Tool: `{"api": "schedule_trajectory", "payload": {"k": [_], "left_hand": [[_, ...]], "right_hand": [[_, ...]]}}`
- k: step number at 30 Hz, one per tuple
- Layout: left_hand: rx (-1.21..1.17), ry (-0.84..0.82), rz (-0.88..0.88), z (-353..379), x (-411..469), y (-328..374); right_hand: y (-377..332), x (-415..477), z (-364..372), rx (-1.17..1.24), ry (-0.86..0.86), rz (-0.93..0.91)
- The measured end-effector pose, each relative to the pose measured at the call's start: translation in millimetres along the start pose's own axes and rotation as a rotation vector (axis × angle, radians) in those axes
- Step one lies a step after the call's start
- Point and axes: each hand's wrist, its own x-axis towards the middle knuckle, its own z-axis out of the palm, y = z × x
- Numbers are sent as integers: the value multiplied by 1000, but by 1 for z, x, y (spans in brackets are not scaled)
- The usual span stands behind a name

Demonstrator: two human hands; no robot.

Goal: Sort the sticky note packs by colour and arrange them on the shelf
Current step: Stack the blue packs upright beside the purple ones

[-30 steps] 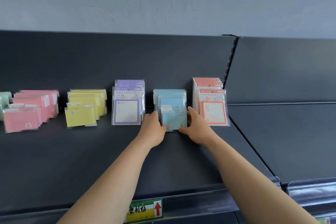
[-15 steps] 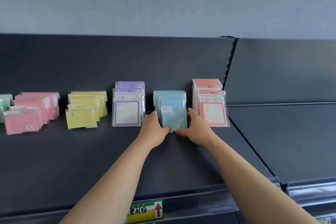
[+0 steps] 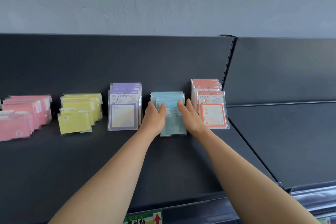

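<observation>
Colour-sorted rows of sticky note packs stand on a dark shelf [image 3: 91,169]: pink packs [image 3: 23,114], yellow packs [image 3: 78,112], purple packs [image 3: 125,107], light blue packs [image 3: 171,114] and orange packs [image 3: 211,107]. My left hand [image 3: 154,118] lies flat against the left side of the blue row, fingers straight and pointing back. On the row's right side my right hand [image 3: 190,116] does the same. Both palms face inward and flank the blue packs; neither hand grips a pack.
The shelf's dark back panel [image 3: 109,60] rises behind the packs, with a grey wall above. An adjoining dark shelf [image 3: 281,142] lies to the right. A green and yellow label with a red arrow [image 3: 145,219] sits on the front rail.
Both hands slid further back along the sides of the blue row, fingers now extended instead of curled at the front pack. The camera tilted slightly.
</observation>
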Motion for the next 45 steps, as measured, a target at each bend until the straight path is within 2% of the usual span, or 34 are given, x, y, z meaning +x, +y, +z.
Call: {"api": "schedule_trajectory", "payload": {"k": [13,21,27,31,35,40,45], "left_hand": [[-45,20,23,5,5,-3],[15,18,28,0,1,-1],[117,116,161,-9,-12,9],[125,178,245,-1,-34,25],[63,57,276,36,-59,43],[138,-46,184,84,-60,56],[221,-16,15,117,-39,56]], "right_hand": [[4,4,7,78,0,24],[-9,-16,-2,7,-4,-21],[-19,-30,-10,-228,56,-187],[-13,-41,-37,-425,152,-223],[6,-47,-83,-519,270,-158],[29,-36,-130,-494,257,34],[38,-16,-142,-450,173,41]]}}
